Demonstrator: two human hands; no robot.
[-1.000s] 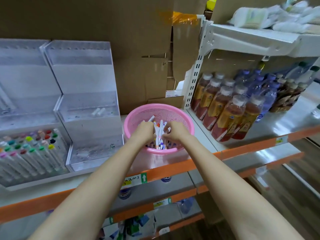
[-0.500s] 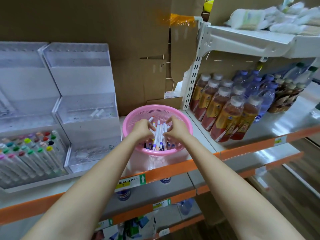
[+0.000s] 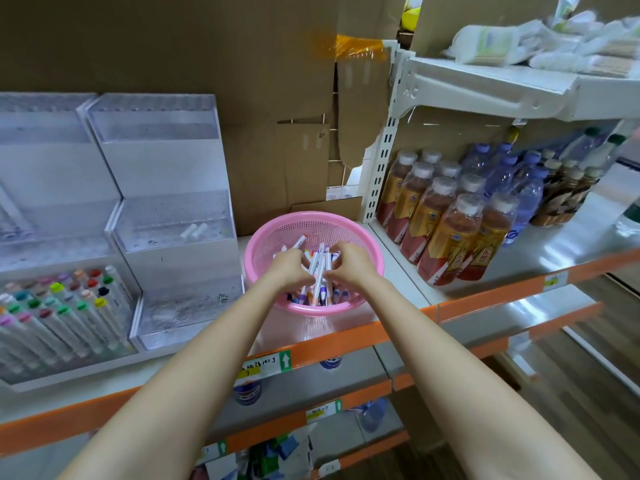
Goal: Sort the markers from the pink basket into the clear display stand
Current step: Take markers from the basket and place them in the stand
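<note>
Left hand (image 3: 289, 268) and right hand (image 3: 350, 266) grip markers (image 3: 319, 271) inside pink basket (image 3: 313, 214).

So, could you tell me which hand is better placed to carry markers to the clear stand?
Probably the left hand: it holds the markers on the side nearer the stand, which sits left of the basket.

The fingertips of the left hand (image 3: 291, 268) and right hand (image 3: 349, 265) are buried among the markers (image 3: 317, 271) in the pink basket (image 3: 263, 251), so how many each holds cannot be told; far left of the left hand, the clear stand (image 3: 41, 161) is cut off by the edge; the shelf label (image 3: 265, 363) under the forearms is too small to read; the white packets (image 3: 540, 46) above and right of the right hand are blurred.
</note>
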